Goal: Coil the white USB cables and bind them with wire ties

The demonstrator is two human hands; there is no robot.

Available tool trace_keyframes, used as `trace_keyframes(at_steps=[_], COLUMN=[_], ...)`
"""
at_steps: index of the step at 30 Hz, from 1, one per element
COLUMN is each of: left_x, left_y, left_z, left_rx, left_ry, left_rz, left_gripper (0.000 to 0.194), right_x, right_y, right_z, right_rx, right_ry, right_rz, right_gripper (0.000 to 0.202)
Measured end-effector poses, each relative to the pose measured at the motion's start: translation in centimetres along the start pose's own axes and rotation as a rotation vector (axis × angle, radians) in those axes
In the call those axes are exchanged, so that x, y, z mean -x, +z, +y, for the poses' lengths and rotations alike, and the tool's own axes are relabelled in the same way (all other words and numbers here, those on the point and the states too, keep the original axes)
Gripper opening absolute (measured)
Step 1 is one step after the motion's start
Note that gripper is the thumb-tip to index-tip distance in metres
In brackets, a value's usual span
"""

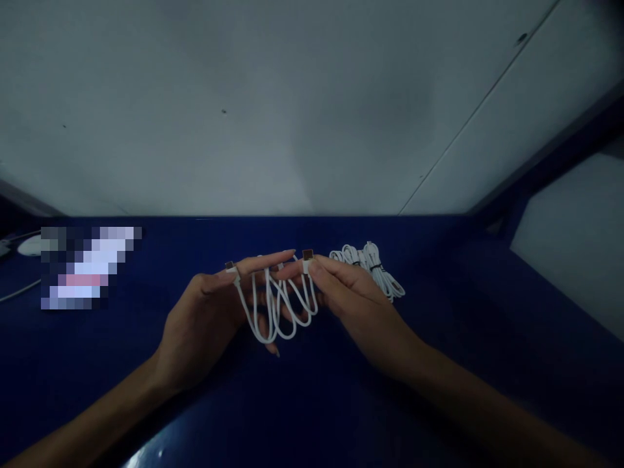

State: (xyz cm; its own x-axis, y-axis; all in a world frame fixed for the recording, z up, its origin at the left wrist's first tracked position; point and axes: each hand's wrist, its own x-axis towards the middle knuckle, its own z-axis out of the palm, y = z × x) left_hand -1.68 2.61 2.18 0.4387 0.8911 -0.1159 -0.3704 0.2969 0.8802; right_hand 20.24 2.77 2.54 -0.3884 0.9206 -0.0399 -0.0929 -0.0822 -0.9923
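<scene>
Clock read from the held cable, 12 toward the wall. Far left, 9 to 10 o'clock: a rounded white object on the blue desk, with a thin white cord curving below it. Beside it at 9 o'clock, a slanted item masked by pixel blocks; identity cannot be told.

Next, left hand, at 8 to 9 o'clock of the cable, its forearm entering from 8. Grip together: thumb and index finger clamped on one plug end, metal tip up toward 11. Index finger stretched out toward 3 o'clock.

Centre: white cable, held above the desk between both hands, in several loose loops sagging toward 6. Other fingers partly hidden behind the loops.

Then right hand, 3 o'clock, forearm in from 4. Grip together: thumb and index clamped on the other plug end, brownish metal tip pointing to 12.

Past it, between 2 and 3 o'clock: white cable bundles on the desk, dark ties visible, partly covered by the right hand. Pale wall across 12; pale panel far right, about 3.
</scene>
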Motion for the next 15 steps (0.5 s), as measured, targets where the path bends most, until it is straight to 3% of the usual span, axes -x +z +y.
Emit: trace_keyframes(at_steps=[15], left_x=[0.24], left_y=[-0.19], left_z=[-0.07], left_rx=[-0.005], left_ry=[-0.025], left_rz=[0.017], left_gripper=[0.060], right_x=[-0.11], right_y=[-0.02], right_z=[0.19], right_rx=[-0.038], right_ry=[0.038], right_rz=[-0.005], right_gripper=[0.035])
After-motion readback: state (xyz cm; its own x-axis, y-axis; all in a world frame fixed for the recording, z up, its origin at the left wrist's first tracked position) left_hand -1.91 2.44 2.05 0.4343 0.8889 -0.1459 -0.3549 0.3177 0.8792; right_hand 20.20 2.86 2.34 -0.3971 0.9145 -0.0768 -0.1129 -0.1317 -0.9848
